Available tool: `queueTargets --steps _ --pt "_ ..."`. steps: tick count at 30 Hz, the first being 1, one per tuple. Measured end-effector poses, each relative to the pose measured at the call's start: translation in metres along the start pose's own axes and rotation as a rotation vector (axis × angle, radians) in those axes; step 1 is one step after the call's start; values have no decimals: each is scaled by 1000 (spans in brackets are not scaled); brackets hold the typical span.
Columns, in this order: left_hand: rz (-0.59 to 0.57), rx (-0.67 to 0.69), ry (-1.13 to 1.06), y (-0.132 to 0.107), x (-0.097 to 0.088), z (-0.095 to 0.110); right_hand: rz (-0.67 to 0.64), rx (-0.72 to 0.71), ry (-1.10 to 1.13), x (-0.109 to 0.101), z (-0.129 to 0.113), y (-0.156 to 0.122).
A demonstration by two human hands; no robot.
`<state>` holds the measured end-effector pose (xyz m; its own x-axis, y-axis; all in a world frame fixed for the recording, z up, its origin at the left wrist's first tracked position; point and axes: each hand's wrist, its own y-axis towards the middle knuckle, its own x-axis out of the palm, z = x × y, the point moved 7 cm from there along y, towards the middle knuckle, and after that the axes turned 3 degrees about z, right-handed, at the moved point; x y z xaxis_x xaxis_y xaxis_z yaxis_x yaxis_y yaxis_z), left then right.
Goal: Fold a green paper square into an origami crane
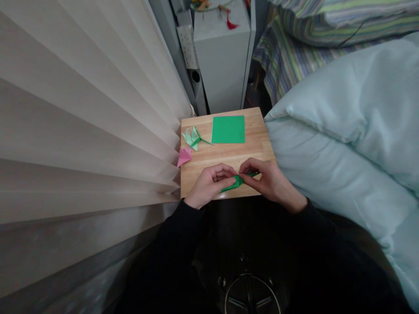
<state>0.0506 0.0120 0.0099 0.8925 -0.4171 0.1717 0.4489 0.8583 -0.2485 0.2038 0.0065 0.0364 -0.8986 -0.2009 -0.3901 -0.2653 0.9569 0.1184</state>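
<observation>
A narrow piece of folded green origami paper (233, 186) is held between both hands at the near edge of the small wooden table (225, 152). My left hand (214, 181) pinches its left part, thumb on top. My right hand (266, 178) grips the right part between thumb and fingers, close to the left fingertips. Parts of the folded paper are hidden by the fingers. Farther back lies a flat stack of green square paper (228, 129). To its left are folded green paper pieces (195, 138), light and dark, and a pink folded paper (184, 156) at the table's left edge.
A pleated pale curtain (98, 109) runs along the left side, touching the table's edge. Light blue bedding (343, 113) bulges close on the right. Behind the table stands a white cabinet (222, 65) with a red tassel (231, 25) on top.
</observation>
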Motion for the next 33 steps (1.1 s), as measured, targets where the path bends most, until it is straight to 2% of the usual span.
queueTargets --steps 3,17,21,24,26,29,31,33 --pt "-5 -7 12 -1 2 0 -16 36 43 2 1 0" --pt "29 -27 13 -5 -3 1 -274 249 379 1 -8 -3" --pt "13 -6 19 -5 -2 3 -267 258 413 2 -2 -3" --pt "3 59 122 -5 0 8 -240 269 411 2 1 -3" --pt "59 161 235 -4 -2 15 -208 277 402 0 3 -2" --pt "249 335 417 -6 -12 28 -107 271 404 -4 5 1" --pt "358 407 523 -9 -17 33 -31 258 422 -5 6 2" --pt "401 441 608 -11 -17 35 20 245 436 -5 7 3"
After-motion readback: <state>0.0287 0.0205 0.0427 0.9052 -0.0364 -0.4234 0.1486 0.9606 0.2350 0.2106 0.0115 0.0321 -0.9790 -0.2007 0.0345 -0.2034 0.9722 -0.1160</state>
